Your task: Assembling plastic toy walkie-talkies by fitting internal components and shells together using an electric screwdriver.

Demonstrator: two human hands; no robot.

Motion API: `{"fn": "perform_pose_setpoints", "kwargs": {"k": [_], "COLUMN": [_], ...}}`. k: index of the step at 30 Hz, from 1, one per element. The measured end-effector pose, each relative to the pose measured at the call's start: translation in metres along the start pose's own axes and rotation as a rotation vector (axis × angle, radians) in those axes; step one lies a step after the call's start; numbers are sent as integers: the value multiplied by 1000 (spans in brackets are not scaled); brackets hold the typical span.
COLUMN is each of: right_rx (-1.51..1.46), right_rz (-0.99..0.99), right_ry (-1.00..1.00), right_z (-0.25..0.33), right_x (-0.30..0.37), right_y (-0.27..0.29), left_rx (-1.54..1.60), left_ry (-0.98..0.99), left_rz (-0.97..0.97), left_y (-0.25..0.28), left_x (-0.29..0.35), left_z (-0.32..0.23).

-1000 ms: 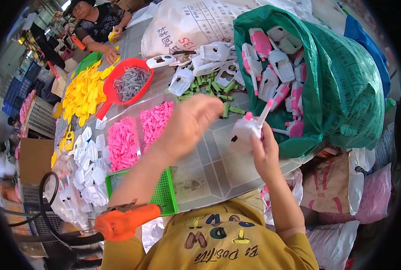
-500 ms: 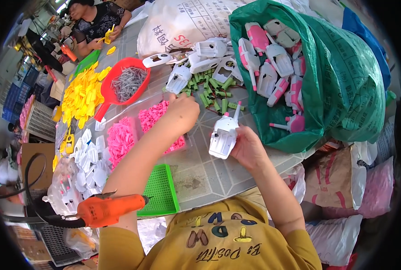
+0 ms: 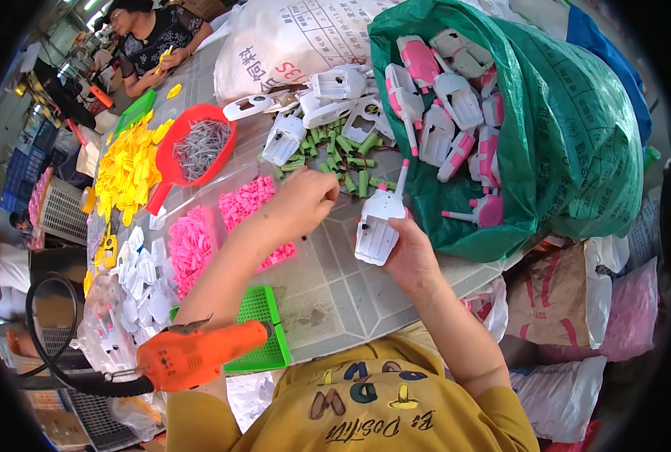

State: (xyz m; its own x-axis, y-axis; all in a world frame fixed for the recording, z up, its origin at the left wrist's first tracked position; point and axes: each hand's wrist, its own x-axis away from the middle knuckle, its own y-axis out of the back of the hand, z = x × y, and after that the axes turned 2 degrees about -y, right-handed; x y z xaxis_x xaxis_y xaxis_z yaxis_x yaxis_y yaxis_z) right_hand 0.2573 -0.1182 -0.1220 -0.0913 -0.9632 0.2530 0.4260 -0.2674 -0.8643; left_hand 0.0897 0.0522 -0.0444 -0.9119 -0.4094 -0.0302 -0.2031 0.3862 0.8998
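Note:
My right hand (image 3: pixel 413 260) grips a white plastic housing (image 3: pixel 378 230) with its hollow inside facing up. A white stem with a pink tip sticks up from the housing's far end. My left hand (image 3: pixel 303 202) is beside a loose heap of small green cylindrical cells (image 3: pixel 341 151), palm down with the fingers curled; whatever is between its fingertips is hidden. More white housings (image 3: pixel 338 81) lie just past the cells. An orange electric screwdriver (image 3: pixel 200 355) hangs on its coiled cable in front of my left forearm.
A green sack (image 3: pixel 569 143) of white-and-pink housings stands at right. Left are a red scoop (image 3: pixel 162 181) of screws, yellow parts (image 3: pixel 127 169), pink parts (image 3: pixel 192 245), white parts (image 3: pixel 141 279) and a green basket (image 3: pixel 277 331). Far left, a person (image 3: pixel 158 45) handles a yellow piece.
My left hand has shifted slightly right and nearer to me, away from the white housings. The right hand still holds its housing, now turned a little. The screwdriver has swung slightly.

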Motion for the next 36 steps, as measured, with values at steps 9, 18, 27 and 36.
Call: {"fn": "perform_pose_setpoints", "kwargs": {"k": [9, 18, 27, 36], "right_rx": [108, 236, 244, 242], "right_rz": [-21, -68, -69, -33], "right_ry": [-36, 53, 107, 76], "right_z": [0, -5, -8, -4], "right_x": [7, 7, 8, 11], "right_y": [-17, -15, -14, -17], "left_rx": [470, 467, 438, 738], "left_ry": [125, 189, 197, 405], "left_rz": [-242, -183, -294, -336], "left_y": [-21, -18, -31, -37], "left_x": [57, 61, 64, 69], "left_z": [-49, -74, -76, -76]}}
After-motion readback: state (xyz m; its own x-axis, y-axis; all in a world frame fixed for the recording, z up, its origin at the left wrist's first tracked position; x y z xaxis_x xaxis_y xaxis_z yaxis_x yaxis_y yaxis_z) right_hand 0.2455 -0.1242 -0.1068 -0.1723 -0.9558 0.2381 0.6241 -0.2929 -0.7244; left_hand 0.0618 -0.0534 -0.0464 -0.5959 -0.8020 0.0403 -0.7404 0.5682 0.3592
